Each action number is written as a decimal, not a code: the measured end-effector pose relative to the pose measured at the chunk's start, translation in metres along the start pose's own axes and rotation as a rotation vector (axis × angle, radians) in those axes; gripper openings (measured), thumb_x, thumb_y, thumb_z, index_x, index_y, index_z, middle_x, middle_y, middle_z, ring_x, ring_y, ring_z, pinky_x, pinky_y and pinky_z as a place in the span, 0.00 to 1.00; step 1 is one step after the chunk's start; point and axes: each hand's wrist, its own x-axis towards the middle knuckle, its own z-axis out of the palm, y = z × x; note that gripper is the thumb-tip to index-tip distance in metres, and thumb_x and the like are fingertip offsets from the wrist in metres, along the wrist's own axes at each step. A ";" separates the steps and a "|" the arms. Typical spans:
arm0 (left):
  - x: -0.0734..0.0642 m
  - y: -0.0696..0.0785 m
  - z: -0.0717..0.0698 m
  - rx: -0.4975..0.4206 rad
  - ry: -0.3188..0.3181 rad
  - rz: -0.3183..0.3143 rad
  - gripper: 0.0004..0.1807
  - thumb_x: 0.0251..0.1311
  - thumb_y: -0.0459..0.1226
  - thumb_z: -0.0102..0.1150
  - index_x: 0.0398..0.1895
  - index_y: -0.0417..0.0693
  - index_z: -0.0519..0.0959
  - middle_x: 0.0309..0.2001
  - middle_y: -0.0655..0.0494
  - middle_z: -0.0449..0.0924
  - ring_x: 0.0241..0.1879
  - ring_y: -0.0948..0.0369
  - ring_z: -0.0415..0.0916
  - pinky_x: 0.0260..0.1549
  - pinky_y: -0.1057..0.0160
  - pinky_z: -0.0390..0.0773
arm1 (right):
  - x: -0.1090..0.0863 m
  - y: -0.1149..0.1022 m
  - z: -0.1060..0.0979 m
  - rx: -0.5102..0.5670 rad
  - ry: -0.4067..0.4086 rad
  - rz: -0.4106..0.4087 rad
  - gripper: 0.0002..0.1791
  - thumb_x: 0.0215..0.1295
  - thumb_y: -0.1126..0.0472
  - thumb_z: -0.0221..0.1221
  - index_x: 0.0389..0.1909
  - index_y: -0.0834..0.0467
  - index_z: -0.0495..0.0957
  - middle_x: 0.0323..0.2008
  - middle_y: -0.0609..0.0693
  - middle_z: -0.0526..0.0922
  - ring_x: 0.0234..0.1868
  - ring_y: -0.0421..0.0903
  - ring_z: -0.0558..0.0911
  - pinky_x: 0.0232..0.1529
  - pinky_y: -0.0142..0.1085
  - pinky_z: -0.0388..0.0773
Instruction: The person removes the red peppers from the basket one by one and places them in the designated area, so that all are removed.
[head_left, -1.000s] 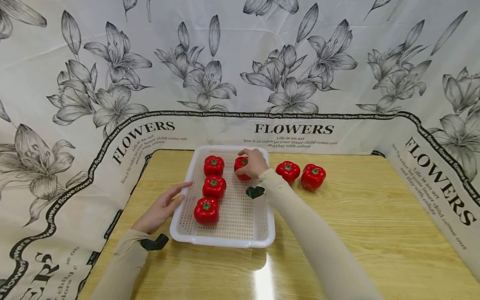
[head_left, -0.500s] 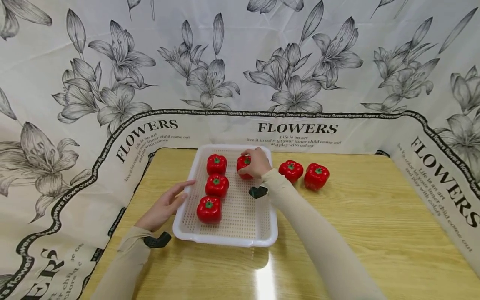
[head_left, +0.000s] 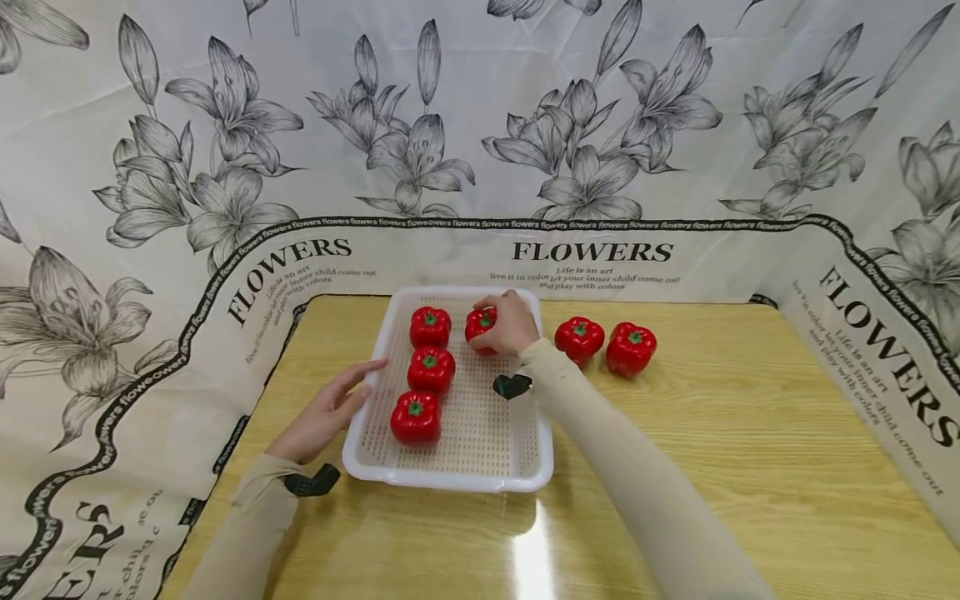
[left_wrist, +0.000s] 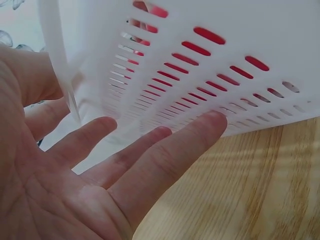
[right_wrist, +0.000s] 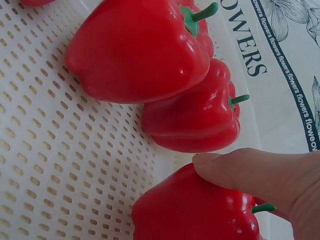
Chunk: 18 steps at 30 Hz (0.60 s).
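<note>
In the head view, my right hand holds a red bell pepper at the far right of a white perforated basket. The right wrist view shows my thumb pressed on that pepper's side; its other fingers are hidden. Down the basket's left side runs a row of red bell peppers, the back one, the middle one and the front one. My left hand is at the basket's left side, its fingers extended along the outer wall in the left wrist view.
Two more red bell peppers, one nearer and one farther right, stand on the wooden table beside the basket. A flower-printed cloth hangs behind and covers both sides.
My right hand has shifted slightly left within the basket, along with the pepper it holds. The left hand and the other peppers keep their places; the head view sways a little.
</note>
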 end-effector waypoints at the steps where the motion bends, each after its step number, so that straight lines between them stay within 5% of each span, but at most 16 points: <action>1: 0.000 0.000 0.000 -0.001 0.000 0.002 0.29 0.89 0.43 0.46 0.88 0.52 0.60 0.89 0.43 0.44 0.77 0.31 0.63 0.57 0.43 0.86 | 0.000 0.000 0.000 0.004 0.004 0.002 0.36 0.55 0.59 0.83 0.67 0.59 0.84 0.61 0.63 0.77 0.62 0.61 0.77 0.66 0.53 0.79; 18: 0.001 0.000 0.000 -0.005 0.001 -0.006 0.29 0.89 0.43 0.46 0.88 0.52 0.60 0.89 0.43 0.44 0.77 0.30 0.63 0.59 0.41 0.85 | -0.010 -0.008 -0.007 0.048 0.020 0.010 0.36 0.56 0.59 0.82 0.67 0.57 0.84 0.61 0.62 0.76 0.63 0.60 0.76 0.64 0.55 0.80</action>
